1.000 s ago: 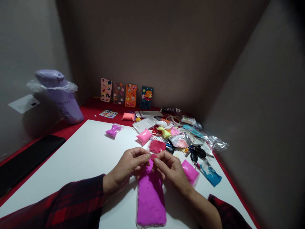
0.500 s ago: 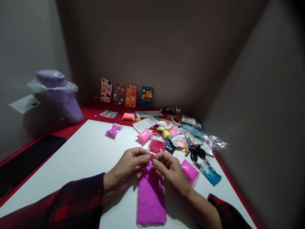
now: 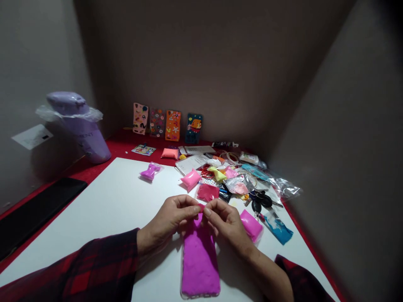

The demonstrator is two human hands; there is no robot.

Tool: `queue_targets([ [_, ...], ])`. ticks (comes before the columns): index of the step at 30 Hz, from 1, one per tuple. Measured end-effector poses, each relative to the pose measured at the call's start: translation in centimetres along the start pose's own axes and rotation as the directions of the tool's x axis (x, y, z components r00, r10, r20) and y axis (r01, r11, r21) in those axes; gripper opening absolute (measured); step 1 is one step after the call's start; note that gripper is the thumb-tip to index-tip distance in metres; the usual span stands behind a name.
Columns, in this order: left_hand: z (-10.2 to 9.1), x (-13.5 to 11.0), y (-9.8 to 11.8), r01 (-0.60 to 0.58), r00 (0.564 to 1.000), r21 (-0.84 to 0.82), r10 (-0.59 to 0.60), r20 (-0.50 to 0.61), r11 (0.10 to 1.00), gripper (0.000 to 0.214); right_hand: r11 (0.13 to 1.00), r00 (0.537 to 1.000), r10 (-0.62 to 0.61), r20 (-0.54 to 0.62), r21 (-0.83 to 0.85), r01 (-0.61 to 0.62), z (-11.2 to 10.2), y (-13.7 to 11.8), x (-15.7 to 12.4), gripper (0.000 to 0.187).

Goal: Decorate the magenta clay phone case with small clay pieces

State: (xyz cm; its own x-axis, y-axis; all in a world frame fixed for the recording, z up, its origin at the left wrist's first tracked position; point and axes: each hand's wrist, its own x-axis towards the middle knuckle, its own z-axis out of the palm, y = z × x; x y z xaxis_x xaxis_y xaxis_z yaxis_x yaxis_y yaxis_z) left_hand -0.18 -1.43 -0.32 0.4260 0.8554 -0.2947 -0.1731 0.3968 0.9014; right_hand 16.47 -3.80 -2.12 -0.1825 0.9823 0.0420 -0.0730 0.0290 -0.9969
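As both hands meet above the far end of a transparent phone case coated in purple clay, the left hand pinches a small piece of red clay between thumb and index finger, and the right hand pinches its other edge the same way; the lower fingers are partly hidden. The phone case lies flat on a white board, which rests on a red counter. Just beyond the phone case is a red packet, with a pink packet farther off. To the right of the phone case, near the right hand, lies a magenta packet, and past that a blue packet. Well beyond the phone case, four decorated cases stand in a row; a purple packet lies beyond it to the left.
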Motion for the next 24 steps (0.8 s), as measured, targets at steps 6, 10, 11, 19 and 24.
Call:
queue_targets([
  [6, 0.04, -0.06, -0.31, 0.002, 1.0, -0.058, -0.002, 0.012, 0.998, 0.02, 1.0, 1.0, 0.021, 0.017, -0.016, -0.021, 0.05, 0.07, -0.12, 0.024],
  [10, 0.14, -0.12, -0.33, 0.003, 1.0, -0.058, -0.002, 0.011, 0.998, 0.02, 0.999, 1.0, 0.01, 0.012, -0.054, -0.009, 0.18, -0.24, -0.16, 0.025],
  [11, 0.11, -0.13, -0.32, 0.001, 1.0, -0.045, 0.0, 0.01, 0.999, 0.02, 0.998, 1.0, 0.003, 0.004, -0.065, -0.003, 0.19, -0.28, -0.16, 0.025],
  [19, 0.04, -0.16, -0.17, -0.002, 1.0, 0.041, 0.002, -0.021, 0.999, 0.022, 0.997, 1.0, 0.009, 0.022, -0.074, -0.007, -0.02, -0.16, -0.05, 0.024],
  [24, 0.05, -0.1, -0.17, 0.002, 1.0, 0.018, -0.002, -0.007, 1.0, 0.021, 0.998, 1.0, 0.011, 0.007, -0.064, -0.011, -0.17, 0.0, -0.04, 0.023],
])
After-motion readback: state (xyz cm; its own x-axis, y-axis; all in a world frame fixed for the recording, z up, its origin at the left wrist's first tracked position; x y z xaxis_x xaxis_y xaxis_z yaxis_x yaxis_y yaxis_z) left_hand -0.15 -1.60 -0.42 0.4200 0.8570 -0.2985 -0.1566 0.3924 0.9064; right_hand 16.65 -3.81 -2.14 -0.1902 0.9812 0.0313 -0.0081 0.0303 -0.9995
